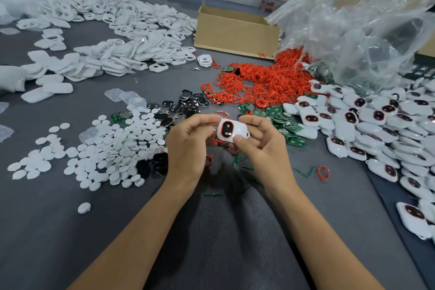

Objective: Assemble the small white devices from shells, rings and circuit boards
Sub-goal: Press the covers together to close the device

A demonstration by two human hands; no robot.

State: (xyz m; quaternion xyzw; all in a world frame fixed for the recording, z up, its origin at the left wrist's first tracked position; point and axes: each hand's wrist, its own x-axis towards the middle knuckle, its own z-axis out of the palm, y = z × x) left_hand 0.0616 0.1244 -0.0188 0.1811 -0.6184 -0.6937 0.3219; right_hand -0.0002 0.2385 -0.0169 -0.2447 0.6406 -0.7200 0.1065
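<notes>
Item: one white device point(231, 130), held above the counter's point(211, 231) middle. Left hand point(188, 141) and right hand point(263, 148) both grip it, fingers point(239, 139) curled, right thumb pressing its front.
Risk: uneven pressure could leave the shell unseated or pinch its red ring; a slip would drop it among the loose boards point(293, 141).
Writing: none legible.

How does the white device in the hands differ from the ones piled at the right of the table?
The held device is up off the table, pinched between the left hand and right hand; the piled devices lie on it. The held device is alone, its window facing the camera; the piled devices overlap at mixed angles. Both have white shells and a dark window rimmed in red.
</notes>
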